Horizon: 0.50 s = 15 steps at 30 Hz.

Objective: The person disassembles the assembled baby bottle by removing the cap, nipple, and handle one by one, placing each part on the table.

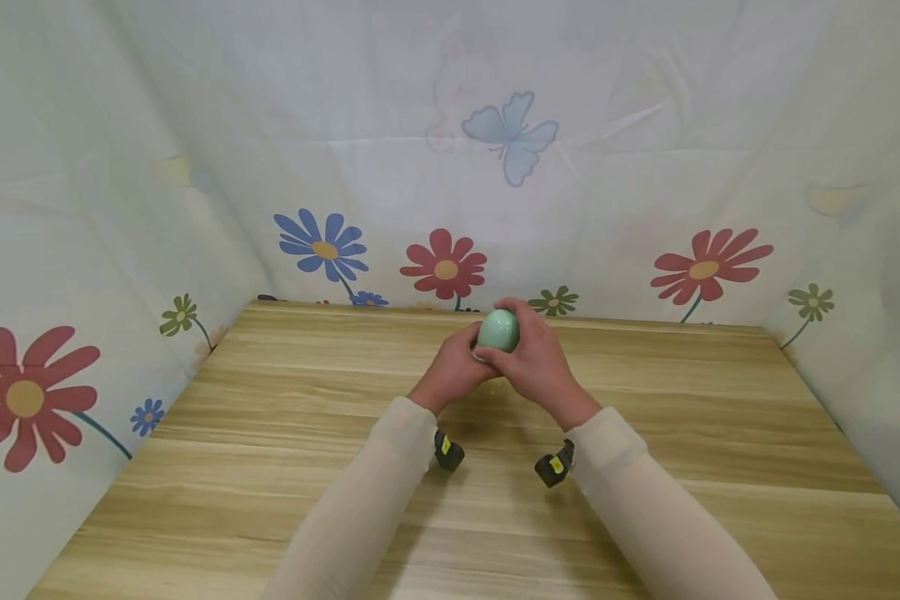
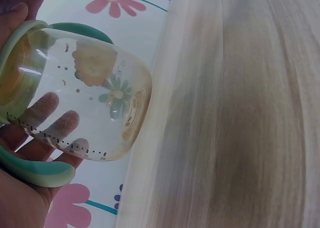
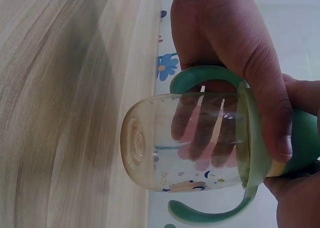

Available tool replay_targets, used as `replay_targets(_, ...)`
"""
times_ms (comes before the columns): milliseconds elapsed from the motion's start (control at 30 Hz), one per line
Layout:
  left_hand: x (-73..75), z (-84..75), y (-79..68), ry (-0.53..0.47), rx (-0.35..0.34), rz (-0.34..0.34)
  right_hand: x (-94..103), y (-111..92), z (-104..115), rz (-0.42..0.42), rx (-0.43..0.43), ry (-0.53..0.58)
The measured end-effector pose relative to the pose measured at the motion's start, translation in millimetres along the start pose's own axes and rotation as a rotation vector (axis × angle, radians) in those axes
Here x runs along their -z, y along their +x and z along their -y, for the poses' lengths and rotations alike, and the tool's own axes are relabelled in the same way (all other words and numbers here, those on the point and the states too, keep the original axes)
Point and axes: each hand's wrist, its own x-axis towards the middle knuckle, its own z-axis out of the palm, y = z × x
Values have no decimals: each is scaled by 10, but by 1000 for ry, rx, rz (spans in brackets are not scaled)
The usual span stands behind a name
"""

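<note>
Both hands are raised over the table around a clear baby bottle (image 2: 95, 88), held upright with its base downward. It has a measuring scale, printed moons and stars, a pale green collar (image 3: 256, 138) and two green side handles (image 3: 205, 78). My left hand (image 1: 453, 367) grips the bottle, its fingers showing behind the clear wall and its thumb lying along the collar in the right wrist view. On top sits a glossy green domed cap (image 1: 499, 331). My right hand (image 1: 537, 354) holds this cap between thumb and fingers. In the head view the hands hide the bottle's body.
Below lies a wood-grain table (image 1: 330, 367). White cloth (image 1: 390, 167) with printed flowers and a butterfly stands around its back and sides. Black wrist-worn devices (image 1: 448, 452) hang under both beige sleeves (image 1: 375, 492).
</note>
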Motion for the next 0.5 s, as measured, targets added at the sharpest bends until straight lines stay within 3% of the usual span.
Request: replay_targets(500, 22, 30, -1, -19, -33, 36, 22, -27, 34, 19, -12, 18)
